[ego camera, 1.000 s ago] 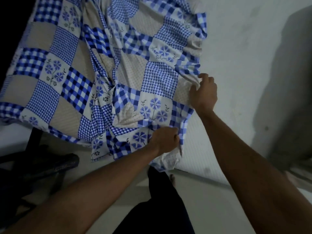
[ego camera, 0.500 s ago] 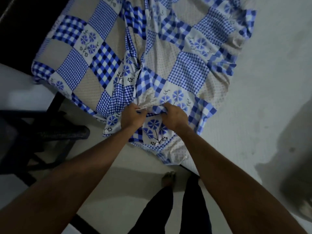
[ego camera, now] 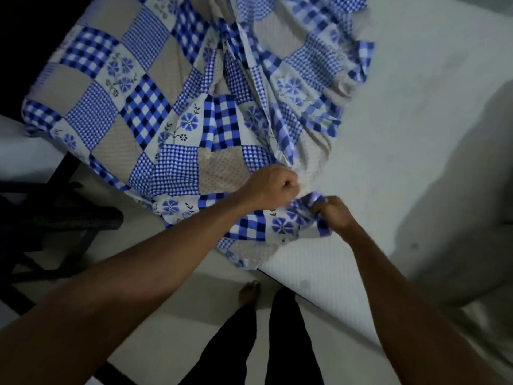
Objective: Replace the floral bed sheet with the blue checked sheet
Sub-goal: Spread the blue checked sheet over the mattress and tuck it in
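Note:
The blue checked sheet (ego camera: 155,112), a patchwork of blue checks, beige squares and blue flowers, lies bunched and creased over the left half of a bare white mattress (ego camera: 402,140). My left hand (ego camera: 270,187) is a fist gripping a fold of the sheet near the mattress's near edge. Just to its right, my right hand (ego camera: 333,212) pinches the sheet's bunched border. The sheet's near corner hangs over the mattress edge. No floral sheet is in view.
A dark chair or frame (ego camera: 55,226) stands on the pale floor at the left. My legs in dark trousers (ego camera: 249,343) and a bare foot are below, close to the mattress edge. A grey shadow falls on the mattress's right side.
Both hands have shifted rightward along the sheet's near edge, dragging the cloth toward the bare right part of the mattress. One second ago the right hand was further up the border.

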### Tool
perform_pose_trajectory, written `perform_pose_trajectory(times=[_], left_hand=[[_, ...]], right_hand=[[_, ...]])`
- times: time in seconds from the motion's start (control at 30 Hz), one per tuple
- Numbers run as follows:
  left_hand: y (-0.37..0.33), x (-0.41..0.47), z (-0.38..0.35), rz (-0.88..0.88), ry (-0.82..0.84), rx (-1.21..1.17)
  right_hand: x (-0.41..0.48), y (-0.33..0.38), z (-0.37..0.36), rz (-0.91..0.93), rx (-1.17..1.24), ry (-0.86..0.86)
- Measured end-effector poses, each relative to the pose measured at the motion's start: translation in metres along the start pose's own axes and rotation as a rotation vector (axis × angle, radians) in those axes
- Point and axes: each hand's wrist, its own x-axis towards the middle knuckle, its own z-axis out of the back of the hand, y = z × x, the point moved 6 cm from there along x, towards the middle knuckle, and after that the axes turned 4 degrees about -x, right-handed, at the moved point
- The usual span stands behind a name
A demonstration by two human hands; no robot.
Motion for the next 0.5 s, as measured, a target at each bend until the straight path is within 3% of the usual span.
perform_pose_trajectory(times=[0.07, 0.13, 0.27, 0.33, 0.4, 0.5], left_hand=[[-0.034, 0.009, -0.016, -0.101, 0.072, 0.027], [-0.067, 0.01, -0.039, -0.196, 0.139, 0.075], [-0.089, -0.005, -0.088, -0.201, 0.235, 0.08], [-0.092, -0.018, -0.102, -0.221, 0.27, 0.174], [-0.101, -0.028, -0.111, -0.317, 0.296, 0.277], [-0.123, -0.042, -0.119, -0.365, 0.398, 0.165]], right_hand=[[-0.005, -0.022, 0.006, -0.102, -0.28, 0.257], [-0.01, -0.015, 0.025, -0.107, -0.277, 0.318], [-0.003, 0.02, 0.075, 0.063, 0.194, 0.044], [0.003, 0.044, 0.077, 0.14, 0.298, -0.046], [0.013, 0.064, 0.065, 0.179, 0.089, -0.079], [0.025, 0.075, 0.038, 0.192, -0.481, -0.076]])
